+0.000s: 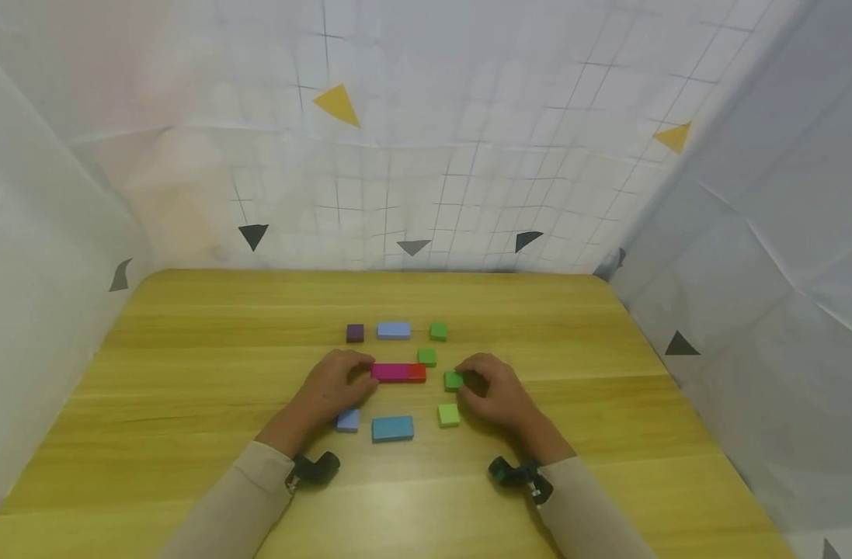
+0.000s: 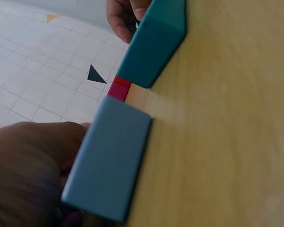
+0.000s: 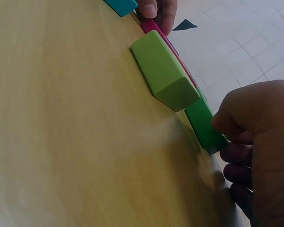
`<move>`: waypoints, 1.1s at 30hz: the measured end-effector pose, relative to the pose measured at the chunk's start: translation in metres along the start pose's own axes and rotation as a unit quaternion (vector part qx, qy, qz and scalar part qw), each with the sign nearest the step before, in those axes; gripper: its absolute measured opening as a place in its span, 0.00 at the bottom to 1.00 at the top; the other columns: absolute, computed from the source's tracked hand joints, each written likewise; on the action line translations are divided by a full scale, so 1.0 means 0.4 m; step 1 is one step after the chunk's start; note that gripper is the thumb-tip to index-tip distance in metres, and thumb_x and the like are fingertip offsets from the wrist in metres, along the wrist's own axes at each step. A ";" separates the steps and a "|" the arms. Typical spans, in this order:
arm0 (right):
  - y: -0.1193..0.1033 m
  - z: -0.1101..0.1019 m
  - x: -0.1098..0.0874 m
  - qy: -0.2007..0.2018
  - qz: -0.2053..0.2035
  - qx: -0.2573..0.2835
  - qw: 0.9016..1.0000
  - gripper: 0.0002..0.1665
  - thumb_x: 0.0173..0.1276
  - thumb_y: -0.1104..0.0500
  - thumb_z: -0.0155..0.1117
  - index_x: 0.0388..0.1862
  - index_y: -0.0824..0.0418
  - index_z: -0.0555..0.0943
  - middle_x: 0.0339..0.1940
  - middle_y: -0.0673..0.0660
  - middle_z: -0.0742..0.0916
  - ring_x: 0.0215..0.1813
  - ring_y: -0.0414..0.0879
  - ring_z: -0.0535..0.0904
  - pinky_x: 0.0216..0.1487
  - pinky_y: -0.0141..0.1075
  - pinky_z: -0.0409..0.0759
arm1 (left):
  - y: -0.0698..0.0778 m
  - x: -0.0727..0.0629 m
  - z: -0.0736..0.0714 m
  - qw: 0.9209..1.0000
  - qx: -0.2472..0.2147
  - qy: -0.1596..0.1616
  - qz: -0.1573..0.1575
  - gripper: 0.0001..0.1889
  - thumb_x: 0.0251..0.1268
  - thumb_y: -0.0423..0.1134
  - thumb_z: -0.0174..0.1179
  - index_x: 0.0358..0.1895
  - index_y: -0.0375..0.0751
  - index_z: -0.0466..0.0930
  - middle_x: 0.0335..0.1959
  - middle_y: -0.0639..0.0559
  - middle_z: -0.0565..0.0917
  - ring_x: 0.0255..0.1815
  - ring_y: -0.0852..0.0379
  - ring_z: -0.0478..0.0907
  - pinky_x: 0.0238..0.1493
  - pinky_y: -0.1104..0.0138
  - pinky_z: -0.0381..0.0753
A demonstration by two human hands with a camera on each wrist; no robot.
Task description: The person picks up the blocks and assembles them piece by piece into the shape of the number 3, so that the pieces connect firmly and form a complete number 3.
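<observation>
In the head view my left hand (image 1: 332, 384) pinches the left end of a magenta block (image 1: 391, 373) between thumb and fingers. A red block (image 1: 416, 373) adjoins the magenta block's right end. Across a small gap, my right hand (image 1: 495, 394) holds a green block (image 1: 453, 381) by its right side, thumb in front and index finger behind. Another green block (image 1: 427, 357) lies just behind the red one. In the right wrist view, a light green block (image 3: 163, 68) stands nearer than the held green block (image 3: 206, 125). Part of a periwinkle block (image 1: 348, 421) shows below my left hand.
A teal-blue block (image 1: 393, 428) lies in front of the magenta block. Along the back are a dark purple block (image 1: 355, 333), a long periwinkle block (image 1: 394, 331) and a green block (image 1: 438, 331). White patterned sheets (image 1: 412, 194) surround the wooden table (image 1: 209, 326).
</observation>
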State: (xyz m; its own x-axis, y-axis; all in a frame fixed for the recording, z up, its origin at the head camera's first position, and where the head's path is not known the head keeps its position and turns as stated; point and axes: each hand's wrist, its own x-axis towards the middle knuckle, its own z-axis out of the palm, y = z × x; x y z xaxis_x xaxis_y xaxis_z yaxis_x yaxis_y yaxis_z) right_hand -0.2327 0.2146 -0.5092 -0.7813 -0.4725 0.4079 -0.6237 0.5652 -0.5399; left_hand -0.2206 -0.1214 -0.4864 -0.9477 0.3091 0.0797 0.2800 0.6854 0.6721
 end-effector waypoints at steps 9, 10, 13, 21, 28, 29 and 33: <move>0.000 -0.001 0.001 -0.007 0.015 0.007 1.000 0.15 0.59 0.60 0.70 0.46 0.55 0.84 0.45 0.46 0.86 0.51 0.44 0.81 0.57 0.46 0.79 | -0.019 0.003 0.006 1.000 -0.007 0.006 0.014 0.21 0.65 0.48 0.66 0.57 0.45 0.83 0.56 0.52 0.83 0.60 0.51 0.76 0.64 0.53 0.74; 0.000 -0.001 0.000 -0.007 0.016 0.008 1.000 0.15 0.58 0.60 0.70 0.46 0.55 0.84 0.45 0.47 0.86 0.51 0.44 0.81 0.56 0.46 0.79 | -0.020 0.003 0.006 1.000 -0.007 0.007 0.015 0.20 0.65 0.48 0.66 0.57 0.45 0.83 0.55 0.52 0.83 0.60 0.51 0.76 0.64 0.53 0.74; -0.002 -0.001 0.001 -0.005 0.015 0.009 1.000 0.14 0.58 0.60 0.71 0.44 0.56 0.84 0.43 0.47 0.86 0.50 0.43 0.81 0.55 0.45 0.79 | -0.024 0.003 0.009 1.000 -0.006 0.012 0.025 0.20 0.64 0.48 0.67 0.57 0.45 0.83 0.55 0.52 0.84 0.59 0.51 0.76 0.63 0.53 0.75; -0.006 0.001 0.004 0.002 0.009 0.015 1.000 0.13 0.57 0.60 0.72 0.42 0.55 0.84 0.43 0.47 0.86 0.49 0.44 0.81 0.54 0.44 0.80 | -0.028 0.004 0.011 0.999 0.006 0.024 0.036 0.19 0.65 0.47 0.67 0.56 0.46 0.83 0.53 0.53 0.84 0.57 0.53 0.77 0.61 0.54 0.77; -0.009 0.001 0.011 -0.004 0.026 0.022 0.999 0.13 0.59 0.60 0.72 0.43 0.54 0.83 0.43 0.47 0.86 0.49 0.44 0.81 0.56 0.44 0.79 | -0.027 0.007 0.005 0.999 0.009 0.030 0.036 0.18 0.65 0.47 0.67 0.55 0.46 0.84 0.53 0.53 0.85 0.56 0.52 0.77 0.61 0.54 0.76; -0.010 0.001 0.013 -0.005 0.027 0.022 0.999 0.13 0.60 0.60 0.72 0.44 0.55 0.83 0.43 0.47 0.86 0.50 0.44 0.81 0.56 0.45 0.79 | -0.027 0.007 0.004 0.999 0.008 0.030 0.034 0.18 0.65 0.47 0.67 0.55 0.46 0.84 0.53 0.53 0.84 0.56 0.52 0.77 0.61 0.54 0.76; -0.012 0.001 0.012 -0.009 0.036 0.025 0.999 0.13 0.61 0.60 0.71 0.45 0.54 0.83 0.44 0.46 0.86 0.50 0.44 0.80 0.56 0.45 0.78 | -0.025 0.006 0.001 0.999 0.006 0.026 0.031 0.18 0.65 0.48 0.66 0.56 0.47 0.83 0.54 0.53 0.84 0.57 0.53 0.76 0.61 0.54 0.76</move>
State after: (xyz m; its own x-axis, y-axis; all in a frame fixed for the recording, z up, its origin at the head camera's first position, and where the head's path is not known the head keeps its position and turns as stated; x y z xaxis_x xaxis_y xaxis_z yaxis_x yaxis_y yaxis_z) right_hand -0.2335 0.2092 -0.5047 -0.8228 -0.4442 0.3546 -0.5643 0.5640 -0.6028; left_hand -0.2257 -0.1270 -0.4932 -0.9349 0.3175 0.1587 0.3402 0.6740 0.6558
